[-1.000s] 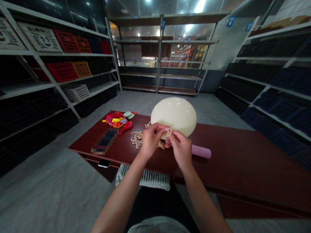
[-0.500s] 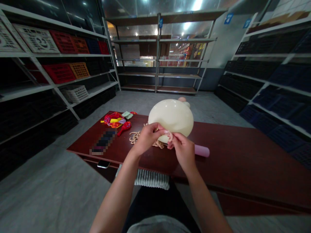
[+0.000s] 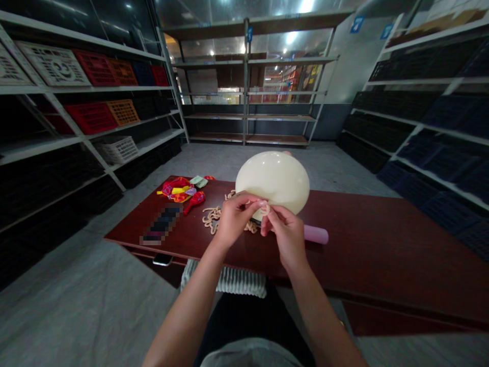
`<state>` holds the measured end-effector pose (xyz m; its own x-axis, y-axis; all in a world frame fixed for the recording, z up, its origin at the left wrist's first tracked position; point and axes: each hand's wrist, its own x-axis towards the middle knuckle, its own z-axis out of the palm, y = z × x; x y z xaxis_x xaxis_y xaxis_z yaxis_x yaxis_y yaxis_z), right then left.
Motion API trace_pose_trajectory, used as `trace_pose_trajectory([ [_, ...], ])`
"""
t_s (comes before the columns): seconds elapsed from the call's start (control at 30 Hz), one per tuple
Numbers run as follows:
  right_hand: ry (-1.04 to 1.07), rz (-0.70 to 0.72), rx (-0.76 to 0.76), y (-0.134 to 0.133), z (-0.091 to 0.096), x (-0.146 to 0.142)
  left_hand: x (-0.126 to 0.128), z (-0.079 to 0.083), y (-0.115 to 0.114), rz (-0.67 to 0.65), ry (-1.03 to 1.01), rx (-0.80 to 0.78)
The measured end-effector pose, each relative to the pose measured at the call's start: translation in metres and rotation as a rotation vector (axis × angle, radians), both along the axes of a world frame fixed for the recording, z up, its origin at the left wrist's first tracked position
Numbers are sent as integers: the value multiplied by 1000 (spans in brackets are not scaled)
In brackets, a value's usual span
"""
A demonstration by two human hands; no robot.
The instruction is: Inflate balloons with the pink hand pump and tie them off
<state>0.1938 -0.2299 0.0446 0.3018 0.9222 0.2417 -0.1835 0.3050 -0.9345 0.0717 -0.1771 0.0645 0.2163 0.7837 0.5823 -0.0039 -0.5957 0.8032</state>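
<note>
A large cream balloon [image 3: 272, 178], blown up, is just beyond my hands above the table. My left hand [image 3: 237, 216] is closed, thumb and forefinger pinched together at the balloon's near end. Close beside it, my right hand [image 3: 286, 229] is also closed, its fingertips on a pale loop [image 3: 265, 209] that looks like the balloon's neck. Several beige curly strips [image 3: 211, 219] lie on the table left of and beneath my hands. A pink-purple cylinder [image 3: 316, 234] lies to the right, its left end hidden behind my right hand.
On the dark red table [image 3: 367, 244], red, yellow and purple crumpled balloons or wrappers [image 3: 179, 191] lie at the far left, near a pixelated dark flat object [image 3: 163, 223]. A drawer handle [image 3: 162, 260] shows at the front. Shelves with crates [image 3: 91, 117] stand around.
The balloon has shifted slightly up and right, now covering most of the small round shapes behind it. Both hands keep their pinch, with fingers moving slightly at the pale loop.
</note>
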Motion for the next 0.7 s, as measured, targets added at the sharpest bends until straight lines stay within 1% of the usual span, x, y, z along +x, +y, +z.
trace_pose_trajectory([
  [0.07, -97, -30, 12, -2, 0, -1, 5, -3, 0, 24, -69, -69],
  [0.13, -191, -72, 23, -3, -2, 0, 10, -5, 0, 16, -175, -165],
  [0.2, -271, -104, 28, -4, -7, 1, 14, -6, 0, -9, -350, -289],
  [0.3, -361, -113, 32, -3, -16, 2, 18, -4, 1, -53, -614, -476],
  [0.4, -431, -149, 45, -3, -19, 3, 20, -2, 0, -78, -739, -586],
  [0.5, -434, -160, 47, -2, -16, 5, 21, -5, 0, -93, -737, -606],
  [0.6, -378, -130, 50, -1, -13, 7, 21, -8, 1, -113, -636, -534],
  [0.7, -412, -115, 69, -1, -14, 11, 20, -7, 1, -124, -601, -477],
])
